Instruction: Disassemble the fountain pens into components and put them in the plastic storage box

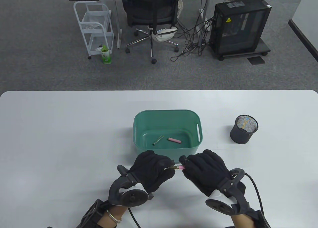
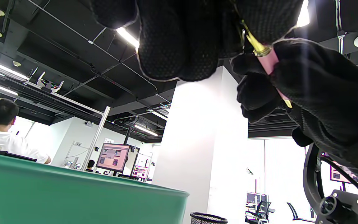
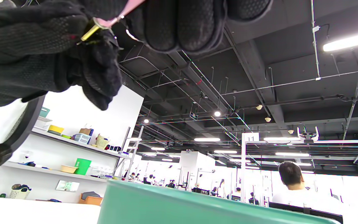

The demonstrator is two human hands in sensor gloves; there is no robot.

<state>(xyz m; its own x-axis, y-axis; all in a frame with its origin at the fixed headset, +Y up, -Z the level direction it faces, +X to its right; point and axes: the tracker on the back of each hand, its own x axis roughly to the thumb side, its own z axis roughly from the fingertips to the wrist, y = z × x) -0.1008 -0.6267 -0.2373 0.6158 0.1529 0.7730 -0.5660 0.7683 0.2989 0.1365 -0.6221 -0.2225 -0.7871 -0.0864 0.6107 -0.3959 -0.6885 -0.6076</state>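
Note:
Both gloved hands meet just in front of the green plastic storage box [image 1: 139,123]. Between them is a pink fountain pen part [image 1: 180,167] with a gold end [image 1: 172,167]. My right hand [image 1: 198,168] grips the pink section [image 2: 269,62], and my left hand [image 1: 159,167] pinches the gold end [image 2: 253,42]. The same piece [image 3: 103,23] shows at the top of the right wrist view. Inside the box lie a pink pen piece [image 1: 174,140] and a slim metallic green piece [image 1: 157,140].
A black mesh pen cup [image 1: 244,132] stands to the right of the box. The green box wall [image 2: 73,196] fills the bottom of both wrist views. Beyond the table's far edge are an office chair, a white cart and a computer tower.

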